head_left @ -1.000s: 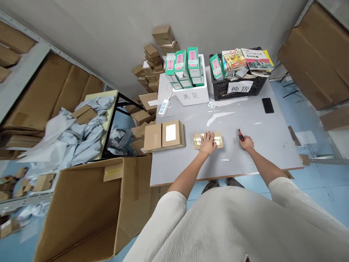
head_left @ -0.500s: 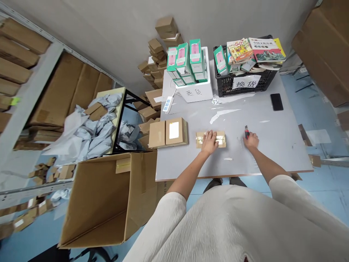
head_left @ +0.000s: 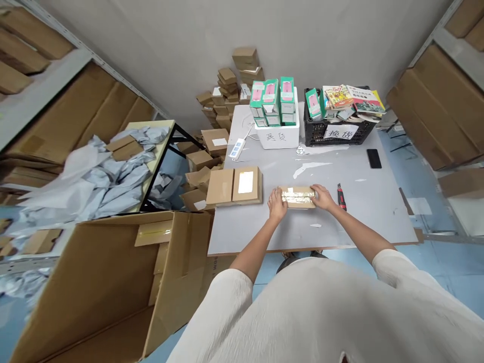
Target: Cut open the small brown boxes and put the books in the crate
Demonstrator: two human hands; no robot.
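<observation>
A small cardboard box with shiny tape along its top lies on the grey table. My left hand grips the box's left end, fingers bent round the edge. At the opposite end my right hand is closed on the box too. A red and black utility knife lies on the tabletop, to the right of my right hand and apart from it. Left of my left hand stand two cardboard boxes side by side, one with a white label.
At the back are a white bin of green-and-pink boxes and a black crate of books. A power strip and a phone lie on the table. A large open carton stands left of the table's front corner.
My right hand has let go of the utility knife, leaving it on the table, and moved left onto the box. My left hand has shifted from the box's top to its left end.
</observation>
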